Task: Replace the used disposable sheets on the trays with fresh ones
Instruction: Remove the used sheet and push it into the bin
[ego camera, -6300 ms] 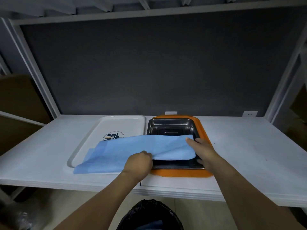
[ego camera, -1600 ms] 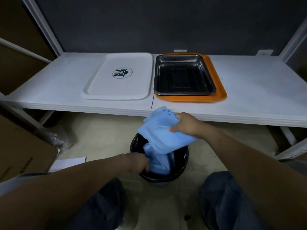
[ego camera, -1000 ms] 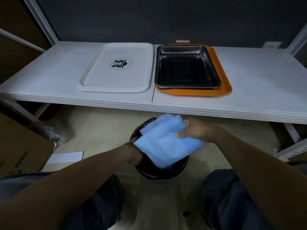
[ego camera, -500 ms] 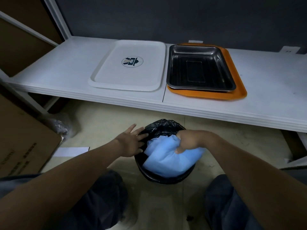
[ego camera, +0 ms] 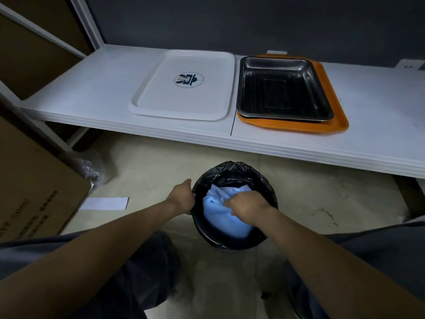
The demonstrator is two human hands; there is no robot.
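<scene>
A crumpled blue disposable sheet [ego camera: 220, 217] lies inside the black-lined bin [ego camera: 239, 171] on the floor. My right hand [ego camera: 247, 207] is down in the bin, fingers closed on the sheet. My left hand [ego camera: 181, 196] grips the bin's left rim. Up on the white shelf, a white tray [ego camera: 184, 102] with a round logo lies bare. To its right a steel tray [ego camera: 282, 88] rests bare on an orange tray [ego camera: 331, 124].
The white shelf [ego camera: 345, 143] runs across the view above the bin. A cardboard box [ego camera: 30, 187] stands at the left, with a plastic bag [ego camera: 89, 166] and a white paper slip [ego camera: 103, 203] on the floor. My knees flank the bin.
The sheet went from above the bin down into it, with my right hand pushing it in. My left hand moved from open beside the bin to gripping its rim.
</scene>
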